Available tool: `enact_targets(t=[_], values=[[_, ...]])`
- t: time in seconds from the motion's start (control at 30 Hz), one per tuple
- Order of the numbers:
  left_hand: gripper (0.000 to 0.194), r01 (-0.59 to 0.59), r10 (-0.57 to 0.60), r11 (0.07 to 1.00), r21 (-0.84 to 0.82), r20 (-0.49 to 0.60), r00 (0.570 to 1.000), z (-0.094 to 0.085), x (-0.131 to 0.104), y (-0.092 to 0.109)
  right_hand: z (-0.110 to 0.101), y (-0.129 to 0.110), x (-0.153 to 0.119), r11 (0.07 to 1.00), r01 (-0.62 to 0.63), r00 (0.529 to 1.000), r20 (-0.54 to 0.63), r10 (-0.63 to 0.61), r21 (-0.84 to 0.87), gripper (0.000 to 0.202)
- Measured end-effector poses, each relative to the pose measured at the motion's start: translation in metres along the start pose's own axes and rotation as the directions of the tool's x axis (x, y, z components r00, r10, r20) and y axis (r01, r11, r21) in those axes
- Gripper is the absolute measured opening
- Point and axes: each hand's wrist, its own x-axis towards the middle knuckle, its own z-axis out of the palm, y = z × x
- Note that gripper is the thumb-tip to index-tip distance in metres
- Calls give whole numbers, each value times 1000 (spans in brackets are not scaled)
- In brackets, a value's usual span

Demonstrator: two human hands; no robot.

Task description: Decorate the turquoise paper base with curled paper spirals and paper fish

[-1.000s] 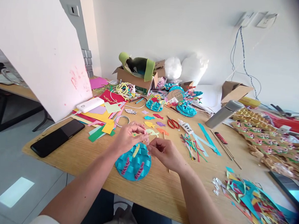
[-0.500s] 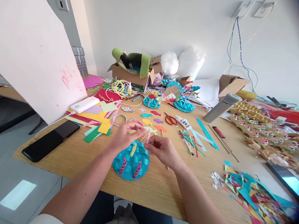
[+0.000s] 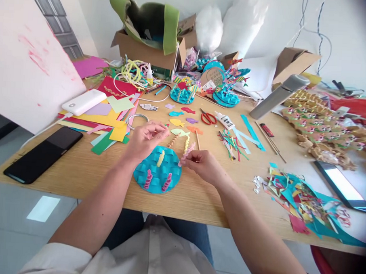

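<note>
My right hand (image 3: 200,164) pinches a light pink twisted strip (image 3: 188,151) just past the right edge of a round blue woven disc (image 3: 143,167). Over the disc's far left side is my left hand (image 3: 146,139), its thumb and fingertips drawn together; whether anything is between them I cannot make out. Two purple-pink twisted pieces (image 3: 148,179) stand at the disc's near side, and a yellow twisted piece (image 3: 160,158) is farther back on it. Between my hands, beyond the disc, are a brown twisted strip (image 3: 172,141) and another yellow one (image 3: 186,144).
Paper fish (image 3: 176,122), red-handled scissors (image 3: 208,118) and a glue tube (image 3: 225,120) lie beyond my hands. Coloured paper (image 3: 119,131) and a black phone (image 3: 44,154) are left. Right are thin paper strips (image 3: 233,144), a grey bottle (image 3: 278,96) and paper scraps (image 3: 304,203).
My hands have moved apart. The pink strip has come away from the brown one and stays in my right hand. The camera view has tilted down.
</note>
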Motion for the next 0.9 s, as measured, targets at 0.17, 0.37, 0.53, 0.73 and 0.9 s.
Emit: enact_targets(t=[0.17,0.37,0.53,0.73,0.9], values=[[17,-6,6,1000,-7,-22,1000,1,-1,-1,10,6,-6,999,-7,997,-71,4,-50,26],[17,-36,36,999,3,-32,999,0,0,-3,19,12,-14,996,-7,992,-126,-5,-91,23],[19,-40,41,999,20,-23,999,0,0,-3,22,8,-17,985,8,985,-171,-38,-173,21],[19,-48,48,999,7,-23,999,0,0,-6,24,7,-17,975,35,981,-177,-75,-217,20],[18,-73,74,997,39,-19,997,0,0,-7,25,6,-18,960,67,976,-183,-119,-271,17]])
